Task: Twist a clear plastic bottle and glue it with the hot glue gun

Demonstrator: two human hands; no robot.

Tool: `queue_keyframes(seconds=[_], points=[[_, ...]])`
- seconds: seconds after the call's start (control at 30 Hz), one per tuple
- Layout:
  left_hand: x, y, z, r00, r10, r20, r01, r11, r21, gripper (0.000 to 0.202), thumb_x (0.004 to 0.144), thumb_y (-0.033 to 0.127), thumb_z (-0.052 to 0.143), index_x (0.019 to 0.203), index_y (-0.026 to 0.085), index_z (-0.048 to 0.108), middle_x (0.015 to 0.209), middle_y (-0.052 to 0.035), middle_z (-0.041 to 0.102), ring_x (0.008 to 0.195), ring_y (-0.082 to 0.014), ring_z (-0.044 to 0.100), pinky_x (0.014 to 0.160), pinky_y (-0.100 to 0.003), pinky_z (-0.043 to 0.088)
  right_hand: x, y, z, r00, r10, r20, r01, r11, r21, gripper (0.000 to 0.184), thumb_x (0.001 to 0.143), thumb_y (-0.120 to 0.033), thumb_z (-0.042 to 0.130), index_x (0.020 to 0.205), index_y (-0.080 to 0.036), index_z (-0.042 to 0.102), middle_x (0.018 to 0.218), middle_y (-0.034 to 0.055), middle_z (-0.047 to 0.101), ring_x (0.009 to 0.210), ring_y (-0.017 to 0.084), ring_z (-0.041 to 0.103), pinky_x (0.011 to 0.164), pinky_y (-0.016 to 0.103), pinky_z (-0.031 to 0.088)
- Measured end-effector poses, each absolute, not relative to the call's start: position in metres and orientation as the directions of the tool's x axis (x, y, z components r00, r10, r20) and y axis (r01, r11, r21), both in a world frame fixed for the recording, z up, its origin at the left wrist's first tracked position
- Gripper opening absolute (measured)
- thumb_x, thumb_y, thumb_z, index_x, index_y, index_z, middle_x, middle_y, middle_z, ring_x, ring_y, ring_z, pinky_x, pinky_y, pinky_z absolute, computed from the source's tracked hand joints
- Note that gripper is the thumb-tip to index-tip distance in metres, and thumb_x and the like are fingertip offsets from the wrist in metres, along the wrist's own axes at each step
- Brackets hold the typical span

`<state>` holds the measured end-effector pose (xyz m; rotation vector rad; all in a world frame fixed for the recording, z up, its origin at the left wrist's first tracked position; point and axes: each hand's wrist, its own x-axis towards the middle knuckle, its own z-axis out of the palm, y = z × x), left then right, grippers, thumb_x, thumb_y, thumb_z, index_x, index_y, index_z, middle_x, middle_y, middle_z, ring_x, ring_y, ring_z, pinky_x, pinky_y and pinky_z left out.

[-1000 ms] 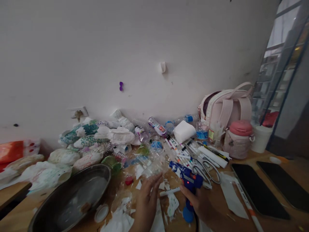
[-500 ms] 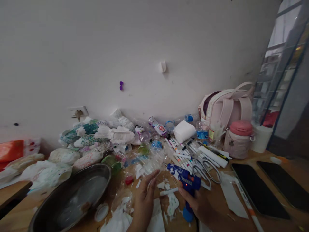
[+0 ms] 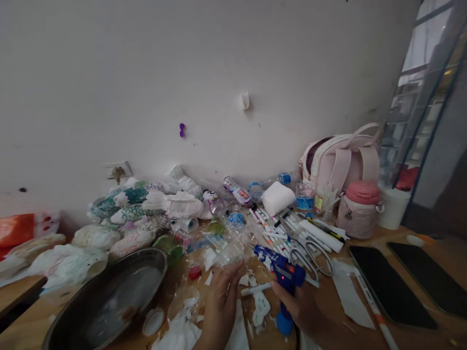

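My right hand (image 3: 301, 308) is wrapped around the handle of a blue glue gun (image 3: 279, 265), whose red light is lit. The gun's nozzle points left, towards a clear plastic bottle (image 3: 233, 250) lying among the clutter. My left hand (image 3: 221, 296) is raised just in front of that bottle, fingers stretched out and slightly bent. Its fingertips overlap the bottle's near end; I cannot tell whether they touch it. Between the hands lie a white marker (image 3: 255, 289) and a cut patterned scrap (image 3: 261, 308). A blue round piece (image 3: 283, 323) shows below the gun's handle.
A dark oval basin (image 3: 105, 296) stands left, with paper-wrapped, painted bottles (image 3: 133, 240) behind it. Scissors (image 3: 310, 255) and several markers (image 3: 268, 226) lie beyond the gun. At right are two phones (image 3: 390, 287), a pink-lidded jar (image 3: 359, 211) and a backpack (image 3: 341, 158).
My left hand has shifted slightly down, its fingers bending a little more. The glue gun has barely moved, edging right. The whole view has drifted slightly.
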<state>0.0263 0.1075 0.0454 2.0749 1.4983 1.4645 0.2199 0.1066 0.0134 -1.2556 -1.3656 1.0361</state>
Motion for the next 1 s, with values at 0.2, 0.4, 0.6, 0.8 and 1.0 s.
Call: queue_keyframes(seconds=[0.2,0.4,0.6,0.8,1.0], points=[[0.021,0.108,0.047,0.169,0.693,0.701,0.723,-0.57,0.389,0.032,0.088,0.015,0.05,0.114,0.021,0.067,0.099,-0.0094,0.076,0.09,-0.0223,0.068,0.079,-0.032,0.055,0.219,0.106,0.012,0.005,0.996,0.094,0.155,0.093,-0.984,0.054,0.072,-0.073,0.054,0.08,-0.02,0.062,0.049,-0.0027,0.046,0.044,0.014,0.043,0.043,0.025,0.036],[0.016,0.111,0.048,0.298,0.575,0.762,0.793,-0.594,0.138,0.035,0.086,0.007,0.048,0.115,0.02,0.063,0.101,-0.007,0.076,0.091,-0.022,0.066,0.081,-0.034,0.054,0.22,0.105,0.018,-0.03,0.995,0.093,0.16,0.097,-0.982,0.045,0.076,-0.064,0.053,0.079,-0.02,0.059,0.051,-0.0043,0.044,0.047,0.013,0.042,0.047,0.024,0.036],[0.012,0.114,0.047,0.371,0.501,0.782,0.825,-0.564,-0.03,0.039,0.084,0.002,0.044,0.116,0.017,0.061,0.102,-0.007,0.076,0.087,-0.024,0.068,0.075,-0.039,0.055,0.221,0.105,0.014,-0.024,0.996,0.09,0.182,0.093,-0.979,0.045,0.075,-0.066,0.052,0.074,-0.021,0.056,0.05,-0.0038,0.044,0.046,0.013,0.041,0.046,0.025,0.035],[0.014,0.114,0.044,0.228,0.61,0.758,0.762,-0.597,0.251,0.033,0.088,0.009,0.049,0.115,0.021,0.063,0.099,-0.0072,0.076,0.089,-0.0215,0.067,0.078,-0.034,0.054,0.22,0.108,0.012,0.006,0.995,0.095,0.186,0.092,-0.978,0.044,0.074,-0.066,0.054,0.073,-0.021,0.054,0.052,-0.0032,0.045,0.05,0.015,0.045,0.049,0.026,0.037],[0.018,0.112,0.042,-0.069,0.858,0.51,0.518,-0.406,0.753,0.026,0.087,0.03,0.053,0.105,0.026,0.072,0.103,-0.0082,0.075,0.098,-0.0249,0.067,0.087,-0.037,0.051,0.22,0.105,0.025,-0.093,0.993,0.072,0.197,0.089,-0.976,0.04,0.076,-0.06,0.051,0.076,-0.021,0.055,0.056,-0.0031,0.044,0.051,0.015,0.044,0.049,0.026,0.037]])
